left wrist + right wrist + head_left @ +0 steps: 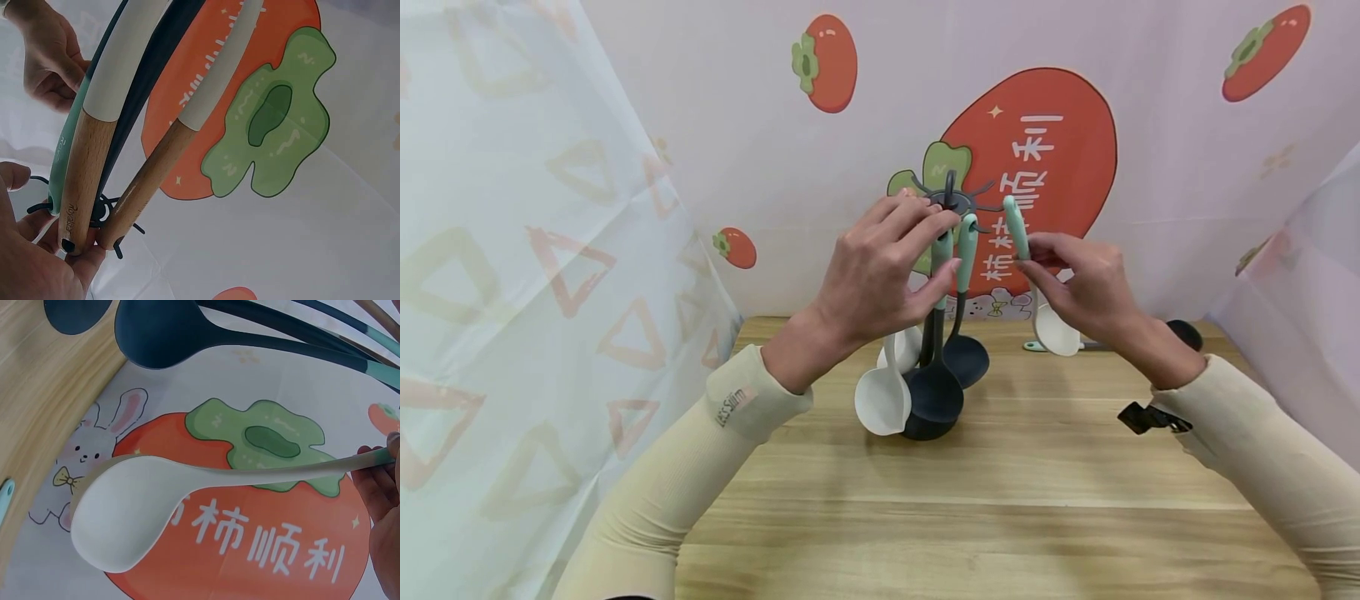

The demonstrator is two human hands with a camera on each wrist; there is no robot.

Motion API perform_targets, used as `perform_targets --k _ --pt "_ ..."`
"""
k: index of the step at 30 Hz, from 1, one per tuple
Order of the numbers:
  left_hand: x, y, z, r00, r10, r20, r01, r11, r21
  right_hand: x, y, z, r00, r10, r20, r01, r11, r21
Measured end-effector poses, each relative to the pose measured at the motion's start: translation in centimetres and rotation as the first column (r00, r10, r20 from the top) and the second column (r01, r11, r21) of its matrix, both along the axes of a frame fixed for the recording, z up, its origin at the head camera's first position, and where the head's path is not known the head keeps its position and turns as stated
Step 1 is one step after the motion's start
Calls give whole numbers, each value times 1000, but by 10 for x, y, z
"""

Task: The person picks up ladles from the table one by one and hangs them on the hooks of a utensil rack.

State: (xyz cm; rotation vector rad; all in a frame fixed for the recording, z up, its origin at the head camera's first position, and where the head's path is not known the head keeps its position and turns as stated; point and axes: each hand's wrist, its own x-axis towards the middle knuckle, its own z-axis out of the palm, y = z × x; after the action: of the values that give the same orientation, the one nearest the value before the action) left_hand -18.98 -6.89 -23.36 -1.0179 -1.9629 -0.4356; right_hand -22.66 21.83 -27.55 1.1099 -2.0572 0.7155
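Observation:
My right hand (1086,279) pinches a white ladle (1015,229) by its mint-green handle. The handle points up beside the hooks, and the white bowl hangs below the hand; the right wrist view shows the whole ladle (119,512). My left hand (887,267) reaches over the top of a dark utensil stand (951,200) with several hooks. Its fingertips rest at the hooks, touching the ends of wooden handles (87,181); its thumb stands apart. From the stand hang a dark ladle (936,396) and a white ladle (882,402), among several utensils. The left hand partly hides their handles.
Behind my right forearm, a dark-headed utensil (1183,335) with a mint handle lies on the wooden table (1000,517). A cloth backdrop (715,100) with persimmon prints stands behind the table, with further cloth at both sides.

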Motion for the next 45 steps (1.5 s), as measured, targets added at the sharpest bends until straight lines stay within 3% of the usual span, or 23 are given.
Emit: perform_targets --k 45 --pt "-1 1 -1 1000 9 -6 -9 1000 4 -17 -30 -14 996 86 13 -85 994 -72"
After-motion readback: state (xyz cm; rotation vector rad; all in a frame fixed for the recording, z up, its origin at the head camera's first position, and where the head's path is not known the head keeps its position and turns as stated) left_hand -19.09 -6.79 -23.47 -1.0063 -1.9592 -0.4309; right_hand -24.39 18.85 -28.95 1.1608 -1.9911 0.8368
